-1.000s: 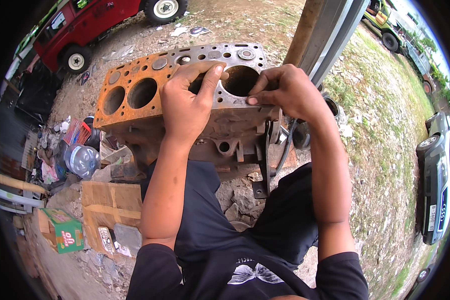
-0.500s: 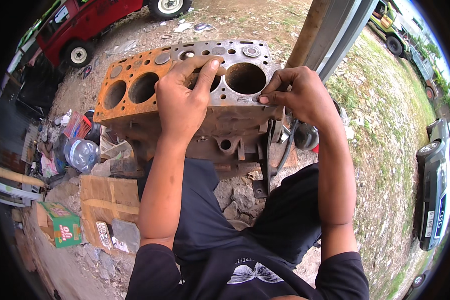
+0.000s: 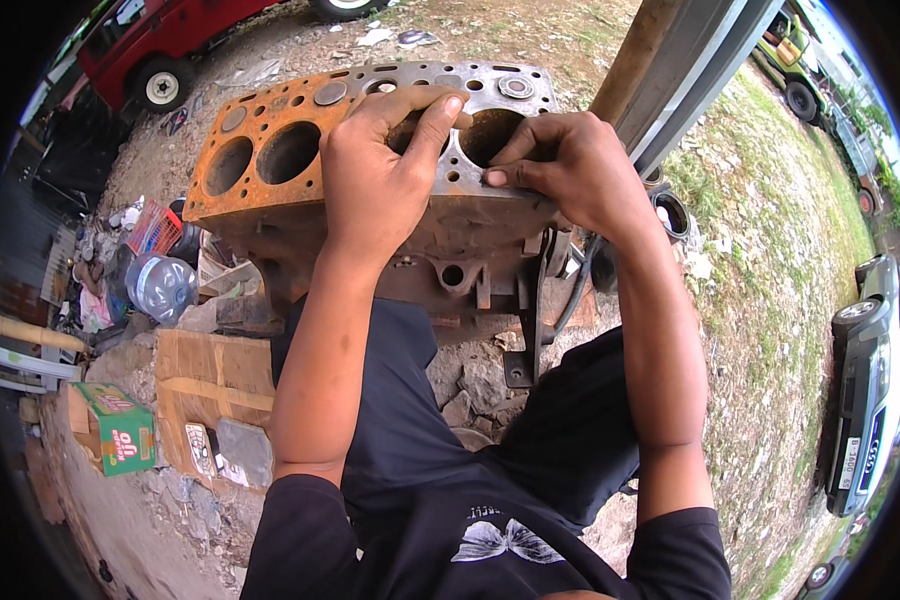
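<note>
Before me stands an engine block (image 3: 270, 200), its flat top rusty orange on the left and scraped to bare grey metal on the right. Round cylinder bores (image 3: 288, 153) run along it. My left hand (image 3: 382, 170) rests over the middle of the top, partly covering a bore, its thumb closed against the bent index finger. At the near edge of the rightmost bore (image 3: 487, 135), my right hand (image 3: 578, 165) has thumb and fingers pinched together on the grey surface. Anything small between the fingers of either hand is hidden from me.
A metal post (image 3: 660, 75) rises just beyond the block's right end. On the left lie a clear plastic bottle (image 3: 160, 287), a red basket (image 3: 154, 228), flattened cardboard (image 3: 213, 365) and a green box (image 3: 115, 430). A red vehicle (image 3: 160, 45) and a silver car (image 3: 865, 370) stand farther off.
My right hand has slid left along the block's near edge, from beside the rightmost bore to its rim. The left hand keeps its closed pose over the middle. The view has shifted slightly.
</note>
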`<state>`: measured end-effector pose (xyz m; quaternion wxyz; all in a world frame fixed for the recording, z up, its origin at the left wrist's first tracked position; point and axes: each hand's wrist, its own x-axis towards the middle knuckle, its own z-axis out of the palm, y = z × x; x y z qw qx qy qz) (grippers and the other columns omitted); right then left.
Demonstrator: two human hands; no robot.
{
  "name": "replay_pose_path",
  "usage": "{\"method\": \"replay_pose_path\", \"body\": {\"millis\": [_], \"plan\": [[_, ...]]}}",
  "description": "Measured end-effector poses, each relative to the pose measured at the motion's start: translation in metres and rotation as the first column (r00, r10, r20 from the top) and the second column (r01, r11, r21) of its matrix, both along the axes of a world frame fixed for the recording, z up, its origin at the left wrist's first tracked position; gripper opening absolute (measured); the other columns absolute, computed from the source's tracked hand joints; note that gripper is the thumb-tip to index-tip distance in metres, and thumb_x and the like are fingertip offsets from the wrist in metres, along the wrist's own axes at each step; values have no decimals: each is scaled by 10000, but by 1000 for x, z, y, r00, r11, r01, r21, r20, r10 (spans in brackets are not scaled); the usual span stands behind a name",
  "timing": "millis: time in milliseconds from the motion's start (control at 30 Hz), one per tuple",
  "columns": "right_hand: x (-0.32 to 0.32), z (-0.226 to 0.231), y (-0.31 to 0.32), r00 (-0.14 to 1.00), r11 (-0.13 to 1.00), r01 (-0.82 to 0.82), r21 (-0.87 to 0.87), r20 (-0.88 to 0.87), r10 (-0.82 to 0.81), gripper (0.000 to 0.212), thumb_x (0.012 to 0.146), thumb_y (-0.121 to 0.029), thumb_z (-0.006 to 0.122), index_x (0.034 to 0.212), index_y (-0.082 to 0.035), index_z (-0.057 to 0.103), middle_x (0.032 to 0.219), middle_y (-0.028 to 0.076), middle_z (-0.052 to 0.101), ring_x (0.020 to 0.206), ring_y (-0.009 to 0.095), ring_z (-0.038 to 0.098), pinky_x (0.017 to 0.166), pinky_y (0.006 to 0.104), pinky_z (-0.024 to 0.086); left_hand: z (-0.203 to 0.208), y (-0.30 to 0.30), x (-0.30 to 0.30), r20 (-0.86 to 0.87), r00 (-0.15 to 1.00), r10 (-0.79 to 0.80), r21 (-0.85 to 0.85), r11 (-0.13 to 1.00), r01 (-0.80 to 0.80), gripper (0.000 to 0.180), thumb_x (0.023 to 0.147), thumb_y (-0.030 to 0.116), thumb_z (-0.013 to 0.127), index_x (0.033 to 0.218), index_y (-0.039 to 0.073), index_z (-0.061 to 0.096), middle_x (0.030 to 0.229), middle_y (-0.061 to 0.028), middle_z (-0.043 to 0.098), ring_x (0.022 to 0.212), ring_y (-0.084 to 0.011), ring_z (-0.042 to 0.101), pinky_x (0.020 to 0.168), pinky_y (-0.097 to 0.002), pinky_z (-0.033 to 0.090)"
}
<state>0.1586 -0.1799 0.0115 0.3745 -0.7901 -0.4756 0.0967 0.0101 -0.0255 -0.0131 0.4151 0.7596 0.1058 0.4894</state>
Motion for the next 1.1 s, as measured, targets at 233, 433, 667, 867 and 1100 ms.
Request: {"method": "replay_pose_path", "body": {"millis": [233, 433, 667, 867, 1100], "plan": [[3, 0, -20, 991, 999, 42, -3, -129, -42, 105, 871, -139, 918, 950, -78, 889, 835, 100, 836, 746, 184, 785, 745, 377, 623, -4, 6, -9, -69, 998, 4, -88, 996, -10, 185, 1043, 184, 797, 1101, 22, 864, 970, -107, 852, 890, -179, 790, 825, -322, 595], [-6, -7, 7, 991, 997, -36, 61, 132, 28, 128, 861, -126, 931, 957, -60, 879, 863, 71, 824, 809, 181, 770, 779, 378, 605, -7, 4, -1, -70, 997, 17, 69, 998, -12, 151, 1012, 156, 816, 1076, 30, 870, 961, -122, 851, 892, -226, 798, 834, -352, 602], [-4, -7, -14, 1000, 997, 24, 76, 11, -25, 177, 868, -165, 942, 974, -41, 874, 853, 92, 802, 758, 173, 741, 738, 376, 587, 3, -3, -5, -39, 999, -17, -65, 998, 15, 153, 1023, 160, 808, 1081, 33, 871, 985, -108, 851, 908, -210, 793, 837, -343, 595], [-4, -6, -13, 999, 995, 4, 96, -47, 1, 118, 873, -119, 929, 930, -35, 870, 842, 79, 810, 755, 143, 742, 731, 361, 599, -6, 9, -4, -27, 998, 51, 82, 995, -48, 172, 1050, 176, 789, 1094, 30, 869, 945, -88, 851, 864, -170, 785, 796, -323, 591], [-12, -7, 1, 994, 995, -6, 100, 108, -5, 146, 871, -139, 939, 928, -29, 861, 842, 79, 802, 754, 172, 739, 720, 355, 576, -2, 2, -5, -33, 999, 11, -4, 1000, -11, 189, 1045, 196, 797, 1089, 25, 866, 965, -99, 856, 864, -166, 783, 812, -324, 596]]}}
